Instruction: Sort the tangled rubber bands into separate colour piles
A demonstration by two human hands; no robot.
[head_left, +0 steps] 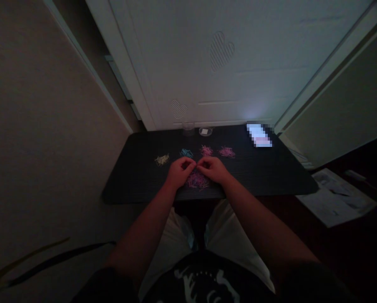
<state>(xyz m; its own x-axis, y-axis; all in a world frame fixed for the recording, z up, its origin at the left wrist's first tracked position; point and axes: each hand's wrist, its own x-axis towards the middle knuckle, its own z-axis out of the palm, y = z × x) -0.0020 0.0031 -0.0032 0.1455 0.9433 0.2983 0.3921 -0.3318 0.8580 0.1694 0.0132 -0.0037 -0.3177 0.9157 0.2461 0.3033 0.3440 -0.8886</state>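
Centrally, two bare hands meet over a dark, rectangular table with rounded corners (138, 172), seen from the wearer's viewpoint. The left hand (178, 172) and the right hand (216, 169) are curled inward, with the thumb and forefinger of each drawn close and the fingertips of the two nearly meeting. Whether either hand grasps a piece cannot be told at this scale and in this dim light.

Directly below the fingertips, at the table's near edge, lies a loose, mixed heap of slim pink and purple sticks (198, 182), the material of which is indeterminate. Beyond the hands, four smaller piles form a row, from left to right: pale yellow sticks (162, 159), blue sticks (186, 153), bright pink sticks (206, 150) and magenta-pink sticks (227, 152). Behind them stand a clear, transparent container (188, 128) and, beside it, a shallow round clear dish (209, 132) bearing a white square (204, 131). A device with a glowing screen (259, 135) lies near the far right corner.

The step in hand appears to be fine fingertip work above the heap; handling such slender sticks would call for a light, precise pinch that leaves neighbouring pieces undisturbed.
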